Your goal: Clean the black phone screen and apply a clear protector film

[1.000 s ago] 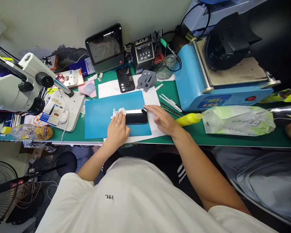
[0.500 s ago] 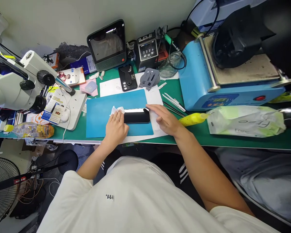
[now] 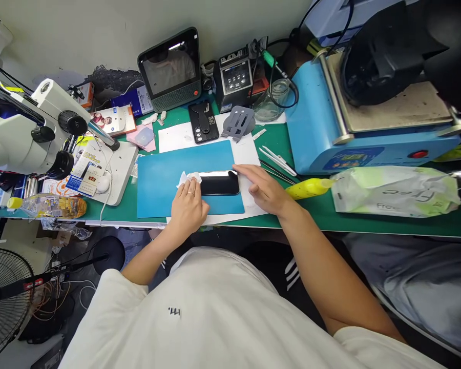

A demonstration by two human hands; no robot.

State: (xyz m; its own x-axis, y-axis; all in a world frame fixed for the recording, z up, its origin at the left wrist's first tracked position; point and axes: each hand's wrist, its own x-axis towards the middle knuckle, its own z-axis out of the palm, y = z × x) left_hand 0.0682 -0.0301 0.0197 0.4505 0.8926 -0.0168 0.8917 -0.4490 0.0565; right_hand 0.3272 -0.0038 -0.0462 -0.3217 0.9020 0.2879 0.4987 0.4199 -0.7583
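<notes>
A phone (image 3: 219, 183) with a black, glossy screen lies face up on a blue mat (image 3: 157, 179). My left hand (image 3: 190, 205) presses a white tissue (image 3: 188, 179) onto the phone's left part, fingers together over it, so that end is hidden. My right hand (image 3: 264, 188) is at the phone's right end, with the index fingertip at its upper right corner. Its thumb and index finger are apart, and the other fingers curl loosely. Nothing shows in its grasp.
Right of the mat lie tweezers (image 3: 278, 160), a yellow bottle (image 3: 307, 188) and a wipes pack (image 3: 395, 191). A blue machine (image 3: 315, 118) stands behind them. At the back are a cased phone (image 3: 203, 122) and a grey stand (image 3: 238, 123). A microscope (image 3: 57, 118) overhangs the left side.
My left hand and the tissue have shifted slightly to the right along the phone. My right hand stays at the phone's right end. The whole view has shifted a little.
</notes>
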